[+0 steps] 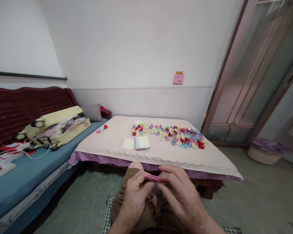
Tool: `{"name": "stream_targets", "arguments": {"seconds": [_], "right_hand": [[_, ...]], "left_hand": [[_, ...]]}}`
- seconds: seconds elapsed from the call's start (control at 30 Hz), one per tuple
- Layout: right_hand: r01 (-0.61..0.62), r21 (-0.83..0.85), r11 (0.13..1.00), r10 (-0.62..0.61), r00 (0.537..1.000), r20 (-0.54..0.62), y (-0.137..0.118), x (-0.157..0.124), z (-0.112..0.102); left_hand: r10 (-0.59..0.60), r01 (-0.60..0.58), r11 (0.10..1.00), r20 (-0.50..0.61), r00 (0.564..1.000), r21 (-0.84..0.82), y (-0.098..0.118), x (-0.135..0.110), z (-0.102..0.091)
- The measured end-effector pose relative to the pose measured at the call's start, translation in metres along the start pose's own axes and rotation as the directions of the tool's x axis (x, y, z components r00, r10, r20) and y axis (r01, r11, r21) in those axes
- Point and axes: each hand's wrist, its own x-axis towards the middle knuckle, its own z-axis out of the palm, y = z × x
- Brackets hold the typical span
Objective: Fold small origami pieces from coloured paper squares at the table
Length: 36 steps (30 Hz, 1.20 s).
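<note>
A small piece of folded pink paper is held up between my two hands, above my lap. My left hand pinches its left end between thumb and fingers. At its right end, the thumb and fingers of my right hand close on the paper. On the cloth-covered table in front lies a stack of square coloured paper, with a pale yellow sheet beside it. Many small folded paper pieces in several colours spread across the back and right of the table.
The table has a cream cover. A few folded pieces lie at its left. To the left, a bed bench bears an open yellow suitcase and a grey cushion. A bin stands at the right.
</note>
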Motion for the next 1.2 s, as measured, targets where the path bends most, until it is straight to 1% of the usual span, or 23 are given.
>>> {"name": "stream_targets", "arguments": {"seconds": [0.1, 0.2, 0.27, 0.33, 0.37, 0.4, 0.43, 0.5, 0.57, 0.6, 0.67, 0.7, 0.77, 0.9, 1.0, 1.1, 1.2], "right_hand": [[-0.022, 0.02, 1.0, 0.022, 1.0, 0.009, -0.003, 0.002, 0.001], [-0.055, 0.069, 0.996, 0.054, 0.998, 0.03, -0.004, 0.002, 0.0], [-0.117, 0.14, 0.983, 0.111, 0.992, 0.052, -0.003, 0.002, -0.001], [-0.241, 0.255, 0.936, 0.224, 0.97, 0.095, -0.001, 0.003, -0.002], [-0.319, 0.327, 0.89, 0.291, 0.947, 0.132, 0.001, 0.004, -0.002], [-0.399, 0.403, 0.823, 0.355, 0.917, 0.182, 0.003, 0.004, -0.003], [-0.474, 0.48, 0.738, 0.409, 0.88, 0.241, 0.005, 0.005, -0.003], [-0.59, 0.605, 0.534, 0.475, 0.802, 0.362, 0.01, 0.006, -0.001], [-0.652, 0.677, 0.341, 0.504, 0.735, 0.455, 0.014, 0.005, 0.003], [-0.671, 0.694, 0.263, 0.511, 0.707, 0.49, 0.014, 0.005, 0.005], [-0.693, 0.704, 0.155, 0.511, 0.666, 0.543, 0.015, 0.003, 0.009], [-0.699, 0.705, 0.119, 0.509, 0.652, 0.561, 0.015, 0.003, 0.011], [-0.705, 0.704, 0.079, 0.507, 0.637, 0.581, 0.015, 0.002, 0.013], [-0.707, 0.703, 0.077, 0.518, 0.631, 0.577, 0.016, 0.001, 0.014], [-0.709, 0.703, 0.06, 0.507, 0.628, 0.59, 0.017, 0.0, 0.013], [-0.71, 0.703, -0.02, 0.489, 0.607, 0.627, 0.018, -0.001, 0.014], [-0.678, 0.724, -0.127, 0.46, 0.606, 0.649, 0.019, -0.001, 0.015]], "left_hand": [[0.027, -0.028, 0.999, 0.015, 1.0, 0.043, 0.002, -0.001, 0.001], [0.043, -0.049, 0.993, 0.055, 0.998, 0.104, 0.004, -0.002, 0.002], [0.053, -0.06, 0.99, 0.061, 0.997, 0.126, 0.005, -0.003, 0.003], [0.051, -0.056, 0.993, 0.043, 0.998, 0.106, 0.006, -0.004, 0.003], [0.039, -0.041, 0.996, 0.038, 0.999, 0.073, 0.006, -0.004, 0.003], [0.02, -0.021, 1.0, 0.041, 0.999, 0.023, 0.005, -0.004, 0.003], [-0.003, 0.005, 0.999, 0.048, 0.999, -0.046, 0.004, -0.004, 0.004], [-0.066, 0.081, 0.97, 0.07, 0.995, -0.23, 0.001, -0.005, 0.006], [-0.154, 0.184, 0.886, 0.104, 0.983, -0.425, -0.003, -0.005, 0.01], [-0.202, 0.235, 0.829, 0.121, 0.972, -0.507, -0.004, -0.006, 0.012], [-0.279, 0.315, 0.721, 0.158, 0.947, -0.617, -0.007, -0.007, 0.015], [-0.304, 0.337, 0.684, 0.168, 0.938, -0.647, -0.007, -0.007, 0.016], [-0.324, 0.35, 0.651, 0.171, 0.931, -0.674, -0.007, -0.008, 0.017], [-0.312, 0.346, 0.649, 0.177, 0.933, -0.677, -0.007, -0.007, 0.015], [-0.329, 0.369, 0.618, 0.198, 0.924, -0.694, -0.012, -0.006, 0.012], [-0.342, 0.387, 0.578, 0.217, 0.914, -0.719, -0.017, -0.005, 0.012], [-0.359, 0.39, 0.529, 0.218, 0.908, -0.754, -0.018, -0.004, 0.013]]}}
